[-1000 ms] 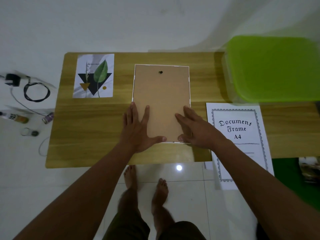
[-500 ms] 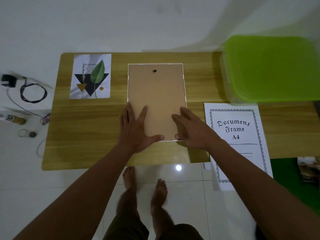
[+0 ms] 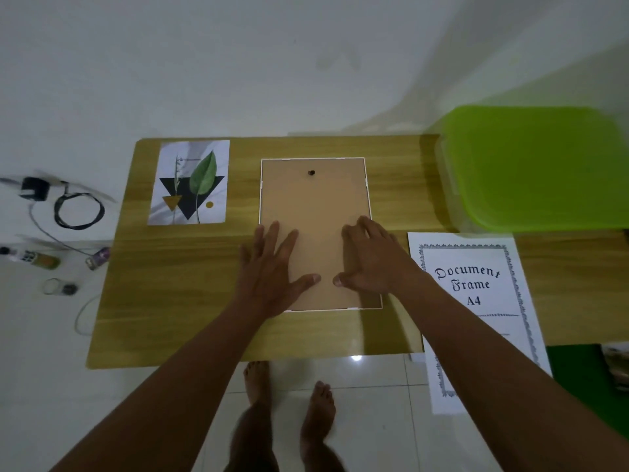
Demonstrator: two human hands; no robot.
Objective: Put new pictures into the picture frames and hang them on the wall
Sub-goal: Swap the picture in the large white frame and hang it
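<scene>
Picture frame [image 3: 315, 212] lies face down at the middle of the desk [image 3: 170, 301], brown backing board up. We find the left hand [image 3: 272, 270] and right hand [image 3: 371, 260] pressed flat and open-palmed on it, gripping nothing. Leaf print [image 3: 190, 182] lies apart, seemingly not yet fitted. Hanging remains, in our judgement.

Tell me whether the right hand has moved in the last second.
Yes: right hand slid away from the person, up the frame back, judged against the Document Frame sheet.
</scene>
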